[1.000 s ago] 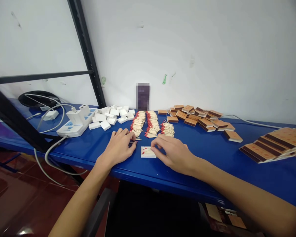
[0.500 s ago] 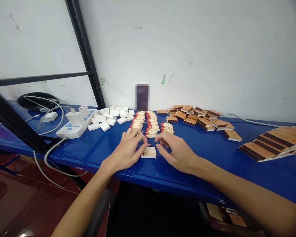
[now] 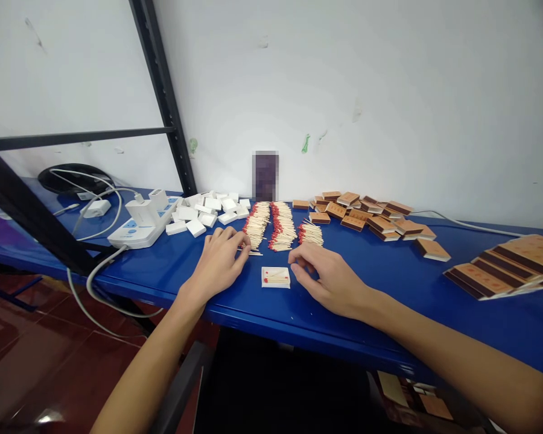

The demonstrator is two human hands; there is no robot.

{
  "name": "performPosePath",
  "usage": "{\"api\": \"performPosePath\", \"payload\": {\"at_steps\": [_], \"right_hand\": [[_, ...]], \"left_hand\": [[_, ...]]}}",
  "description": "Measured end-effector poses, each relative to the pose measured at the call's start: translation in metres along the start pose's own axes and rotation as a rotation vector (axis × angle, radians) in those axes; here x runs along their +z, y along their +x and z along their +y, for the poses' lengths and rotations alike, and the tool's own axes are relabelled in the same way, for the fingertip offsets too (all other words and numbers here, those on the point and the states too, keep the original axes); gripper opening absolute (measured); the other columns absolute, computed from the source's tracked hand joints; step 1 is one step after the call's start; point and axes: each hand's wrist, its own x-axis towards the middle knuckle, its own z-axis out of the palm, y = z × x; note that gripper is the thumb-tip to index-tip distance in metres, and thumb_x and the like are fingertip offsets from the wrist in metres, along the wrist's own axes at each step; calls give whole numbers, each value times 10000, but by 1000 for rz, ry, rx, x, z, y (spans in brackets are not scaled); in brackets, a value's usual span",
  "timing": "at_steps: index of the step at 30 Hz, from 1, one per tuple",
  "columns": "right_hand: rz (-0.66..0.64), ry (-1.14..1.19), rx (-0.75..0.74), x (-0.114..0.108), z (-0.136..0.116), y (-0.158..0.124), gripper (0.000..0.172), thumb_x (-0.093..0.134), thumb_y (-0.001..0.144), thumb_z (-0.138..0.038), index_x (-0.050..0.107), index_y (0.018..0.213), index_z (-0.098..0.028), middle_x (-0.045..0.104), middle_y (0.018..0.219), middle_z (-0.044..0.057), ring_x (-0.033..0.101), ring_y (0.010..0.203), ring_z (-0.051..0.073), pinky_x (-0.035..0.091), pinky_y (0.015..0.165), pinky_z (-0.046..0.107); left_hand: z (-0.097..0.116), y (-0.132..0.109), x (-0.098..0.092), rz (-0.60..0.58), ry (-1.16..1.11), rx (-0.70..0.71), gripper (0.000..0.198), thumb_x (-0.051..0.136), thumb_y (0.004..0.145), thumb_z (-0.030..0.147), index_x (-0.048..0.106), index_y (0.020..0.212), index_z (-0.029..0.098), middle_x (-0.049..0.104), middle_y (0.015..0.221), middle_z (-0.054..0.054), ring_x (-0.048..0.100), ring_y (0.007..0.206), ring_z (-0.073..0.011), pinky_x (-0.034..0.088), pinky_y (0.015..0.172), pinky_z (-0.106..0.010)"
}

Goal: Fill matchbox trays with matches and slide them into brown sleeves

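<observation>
A small white matchbox tray (image 3: pixel 276 286) lies near the front of the blue table with a few red-tipped matches (image 3: pixel 277 279) inside. My left hand (image 3: pixel 221 259) is at the near end of the left pile of matches (image 3: pixel 257 223), thumb and index finger pinched together. A pale matchstick (image 3: pixel 256 254) pokes out at their tips. My right hand (image 3: pixel 323 274) rests just right of the tray, fingers loosely curled, a gap between thumb and index finger and nothing visible in it. Beyond the tray are a middle match pile (image 3: pixel 282 226) and a smaller right one (image 3: pixel 311 234).
White trays (image 3: pixel 208 211) are heaped at the back left, beside a power strip (image 3: pixel 140 232) with cables. Orange-brown matchbox sleeves (image 3: pixel 362 214) lie scattered at the back right; more are stacked (image 3: pixel 511 262) at far right. A black shelf post (image 3: pixel 163 90) rises at left.
My left hand has moved from over the tray back left to the match pile, uncovering the tray and its matches. My right hand has stayed beside the tray. The view has shifted slightly.
</observation>
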Motion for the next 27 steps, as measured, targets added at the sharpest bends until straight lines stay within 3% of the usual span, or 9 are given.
{"api": "performPosePath", "payload": {"at_steps": [20,27], "right_hand": [[-81,-42,-68,0,-2,-1,115,462,947,-173,568,911,-195,590,884,40,552,800,164,436,714,302],[-301,-89,-103,-14,-9,31,140,519,947,-232,650,921,-192,568,984,78,558,898,204,453,778,340]], "left_hand": [[1,-2,4,-103,61,7,190,461,962,293,638,957,225,590,1005,-64,503,962,-258,377,806,-413],[1,-3,6,-131,110,26,221,406,990,288,603,935,206,575,997,-71,482,949,-257,384,771,-396]]}}
